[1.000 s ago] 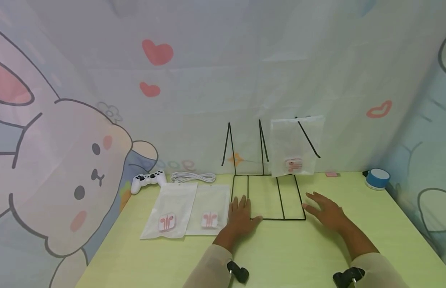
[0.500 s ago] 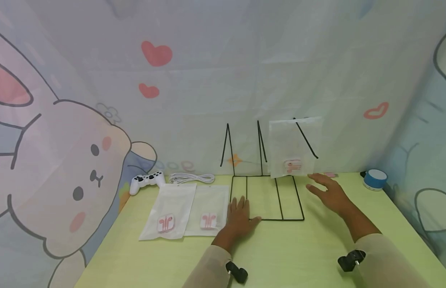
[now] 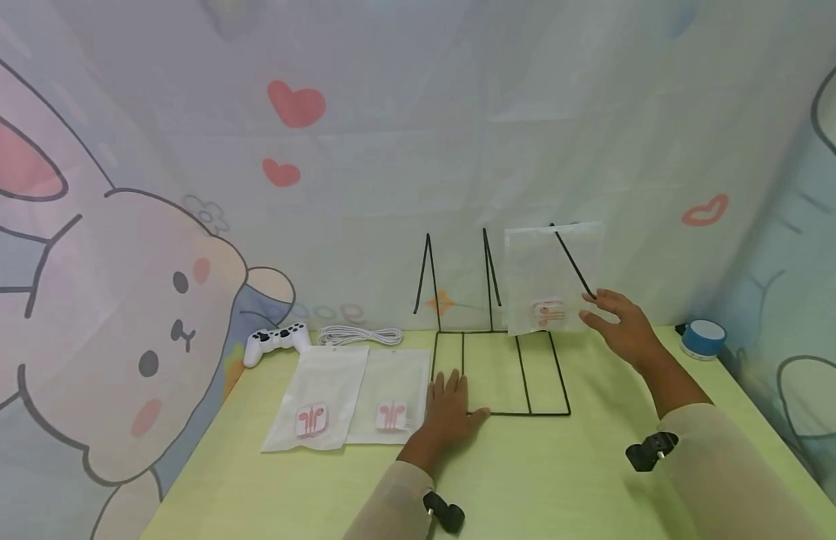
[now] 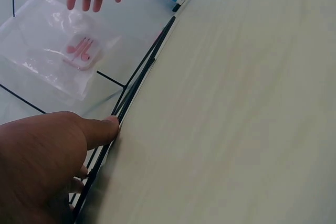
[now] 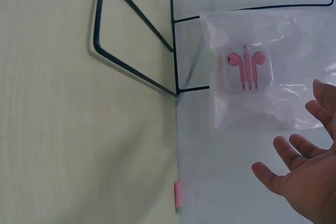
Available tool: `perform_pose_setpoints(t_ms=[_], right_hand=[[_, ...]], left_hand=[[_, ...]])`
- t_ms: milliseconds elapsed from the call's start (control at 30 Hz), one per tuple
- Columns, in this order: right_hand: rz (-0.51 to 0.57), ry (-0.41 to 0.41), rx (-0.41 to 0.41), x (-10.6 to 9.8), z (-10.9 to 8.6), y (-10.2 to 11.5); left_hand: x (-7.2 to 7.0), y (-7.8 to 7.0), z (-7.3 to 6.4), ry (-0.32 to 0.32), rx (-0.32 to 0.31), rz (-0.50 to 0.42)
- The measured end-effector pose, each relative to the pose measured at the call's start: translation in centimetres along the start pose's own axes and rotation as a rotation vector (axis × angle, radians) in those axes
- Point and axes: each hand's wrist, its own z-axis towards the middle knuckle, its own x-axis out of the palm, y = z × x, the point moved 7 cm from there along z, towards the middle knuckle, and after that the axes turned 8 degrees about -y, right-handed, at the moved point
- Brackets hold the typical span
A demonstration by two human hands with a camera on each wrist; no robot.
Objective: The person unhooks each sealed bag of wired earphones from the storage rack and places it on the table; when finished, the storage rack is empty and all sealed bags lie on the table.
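Observation:
A black wire rack point(image 3: 526, 375) with three upright hooks stands on the table. From its right hook hangs a translucent plastic bag point(image 3: 539, 262) holding boxed pink earphones point(image 5: 247, 67). My right hand point(image 3: 620, 326) is raised beside that bag, fingers spread, fingertips right at the hook's lower tip. My left hand point(image 3: 449, 409) lies flat on the front left of the rack's base; in the left wrist view its thumb point(image 4: 100, 131) presses on the wire. Two more bags, a left bag point(image 3: 323, 382) and a right bag point(image 3: 394, 375), lie flat left of this hand, each with boxed pink earphones.
A white game controller point(image 3: 276, 341) and a coiled white cable point(image 3: 360, 335) sit at the back left. At the back right is a blue and white round object point(image 3: 705, 339). A small pink item point(image 5: 178, 195) lies at the table's rear edge, by the printed cloth backdrop.
My right hand has risen from beside the rack's base, moving up and back to the hook with the bag. The left hand stays on the rack's base.

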Motion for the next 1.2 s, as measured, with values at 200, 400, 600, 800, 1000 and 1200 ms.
perform_pose_setpoints(t_ms=[200, 400, 600, 800, 1000, 1200], right_hand=[[-0.012, -0.006, 0.029, -0.2, 0.8, -0.2], [-0.027, -0.006, 0.017, 0.4, 1.1, 0.1], [-0.039, -0.045, -0.017, 1.0, 1.0, 1.3], [-0.026, -0.058, -0.017, 1.5, 0.9, 2.1], [0.017, -0.019, 0.016, 1.9, 1.4, 2.0], [0.092, 0.019, 0.069, 2.4, 2.3, 1.6]], left_hand=[[0.3, 0.0, 0.1, 0.008, -0.003, -0.038], [0.6, 0.1, -0.1, 0.025, -0.022, -0.039], [0.2, 0.1, -0.1, 0.013, -0.022, -0.038], [0.1, 0.2, -0.1, 0.012, -0.024, -0.021], [0.1, 0.1, 0.0, 0.016, -0.031, -0.024], [-0.1, 0.2, -0.2, 0.006, -0.020, -0.054]])
